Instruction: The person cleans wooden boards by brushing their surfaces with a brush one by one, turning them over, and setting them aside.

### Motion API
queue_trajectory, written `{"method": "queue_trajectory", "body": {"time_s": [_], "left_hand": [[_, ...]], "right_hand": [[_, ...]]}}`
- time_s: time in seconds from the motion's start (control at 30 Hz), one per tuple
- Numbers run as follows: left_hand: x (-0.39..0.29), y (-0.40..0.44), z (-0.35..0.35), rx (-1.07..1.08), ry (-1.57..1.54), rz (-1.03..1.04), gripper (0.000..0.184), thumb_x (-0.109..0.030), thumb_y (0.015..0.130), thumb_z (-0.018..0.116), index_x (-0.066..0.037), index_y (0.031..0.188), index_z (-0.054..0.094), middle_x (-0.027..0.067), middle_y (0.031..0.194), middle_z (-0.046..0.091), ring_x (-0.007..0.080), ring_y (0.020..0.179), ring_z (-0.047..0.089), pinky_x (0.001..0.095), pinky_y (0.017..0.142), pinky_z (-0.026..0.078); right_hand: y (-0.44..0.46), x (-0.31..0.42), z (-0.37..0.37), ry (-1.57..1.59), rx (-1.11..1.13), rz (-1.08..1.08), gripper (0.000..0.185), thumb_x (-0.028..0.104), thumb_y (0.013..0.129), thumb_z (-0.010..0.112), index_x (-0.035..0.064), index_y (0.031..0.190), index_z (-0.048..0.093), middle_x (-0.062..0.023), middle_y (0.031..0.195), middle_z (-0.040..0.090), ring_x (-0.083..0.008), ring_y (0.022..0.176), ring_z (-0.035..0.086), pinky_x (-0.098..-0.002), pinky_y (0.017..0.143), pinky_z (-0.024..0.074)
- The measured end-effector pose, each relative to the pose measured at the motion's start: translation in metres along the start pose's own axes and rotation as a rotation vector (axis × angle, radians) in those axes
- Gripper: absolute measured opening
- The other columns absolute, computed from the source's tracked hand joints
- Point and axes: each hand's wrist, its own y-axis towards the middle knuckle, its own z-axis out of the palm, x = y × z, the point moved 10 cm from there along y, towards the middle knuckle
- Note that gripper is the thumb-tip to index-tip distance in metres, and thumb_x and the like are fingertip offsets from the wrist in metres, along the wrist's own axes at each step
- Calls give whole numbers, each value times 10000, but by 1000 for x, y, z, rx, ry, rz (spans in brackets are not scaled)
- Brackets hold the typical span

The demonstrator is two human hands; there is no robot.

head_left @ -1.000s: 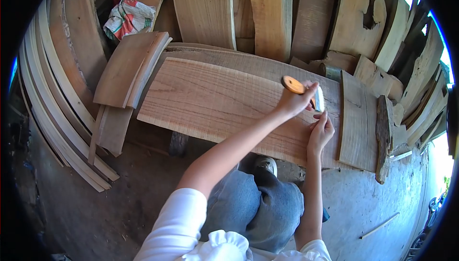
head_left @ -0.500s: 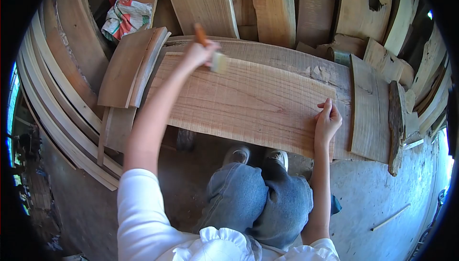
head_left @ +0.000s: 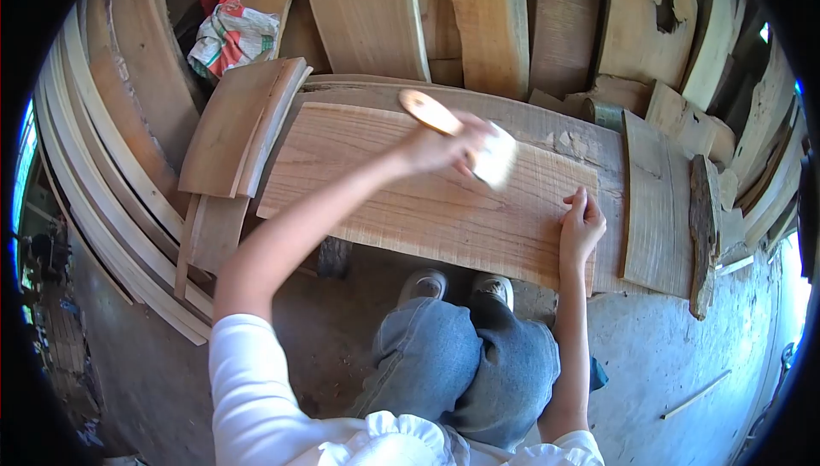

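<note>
A wide wooden board (head_left: 401,210) with reddish grain lies across a larger plank in front of me. My left hand (head_left: 444,143) grips a flat paintbrush (head_left: 425,111) by its wooden handle, and the pale bristles are blurred by motion over the middle of the board. Whether they touch the wood, I cannot tell. At the board's right end, my right hand (head_left: 584,220) rests with its fingers curled together; anything inside them is hidden.
The larger plank (head_left: 611,244) underneath shows a rough, chipped patch. Short boards sit at its left (head_left: 231,124) and right (head_left: 658,201) ends. Tall planks (head_left: 367,13) lean behind, and long curved-looking strips (head_left: 111,193) stand at left. A thin stick (head_left: 696,394) lies on the floor.
My left hand has swept the paintbrush rightward and slightly nearer, from the board's far left edge to its middle. My right hand has stayed at the right end.
</note>
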Motion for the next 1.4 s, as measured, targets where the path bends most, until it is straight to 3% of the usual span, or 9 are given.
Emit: {"method": "queue_trajectory", "body": {"time_s": [0.2,0.43,0.53,0.7,0.97,1.03,1.23,1.27,1.4], "left_hand": [[44,26,27,86,76,-60,494,-438,852,453,6,1051,536,91,824,594,129,651,598,219,541,515],[87,-82,-223,-608,228,-239,296,-314,869,485,-55,967,589,35,752,594,98,623,584,220,486,515],[66,-157,-299,-777,956,-512,235,-266,828,551,-39,789,601,64,677,591,128,532,565,274,422,454],[6,-130,-237,-725,856,115,137,-152,789,584,-18,800,612,85,680,594,184,677,583,289,615,448],[14,-16,-17,-43,177,-75,357,-338,872,459,-27,998,582,126,855,599,156,646,609,226,489,521],[25,-24,-16,17,251,-196,366,-344,870,461,-17,980,584,106,768,606,146,609,606,226,480,517],[64,-173,-239,-891,451,-340,253,-231,854,480,-22,814,618,71,626,602,135,524,598,237,420,480],[50,-203,-270,-931,991,-569,269,-221,843,492,-2,727,596,103,542,561,181,513,598,297,425,455],[-9,-198,-246,-671,1114,-294,335,-235,824,535,-3,581,526,93,441,493,165,384,497,296,394,389]], "right_hand": [[-1,2,0,44,13,-6,339,212,871,487,-9,628,571,8,442,417,-44,400,365,-236,394,278],[-3,4,1,-3,24,18,343,225,868,492,-5,628,573,-6,438,408,-45,410,354,-247,400,274],[-1,0,4,-46,30,2,348,235,866,494,-8,630,571,-12,444,401,-48,438,342,-253,417,275],[-2,1,4,-68,46,42,347,234,863,494,-14,631,566,-18,456,408,-60,456,345,-260,434,287],[1,0,4,-54,53,-4,331,219,858,497,-10,632,574,-31,451,422,-66,438,359,-258,427,295],[1,1,5,-45,55,-3,332,221,858,495,-12,636,575,-34,451,423,-68,435,361,-260,428,297],[-1,4,5,-75,66,-18,335,230,854,492,-11,639,579,-52,456,443,-77,433,391,-267,438,319],[0,5,7,-78,70,-14,334,232,851,491,-10,640,582,-62,460,457,-80,436,405,-270,445,331],[0,7,6,-107,54,-35,326,230,847,489,-9,648,588,-95,488,506,-106,453,447,-281,480,370]]}}
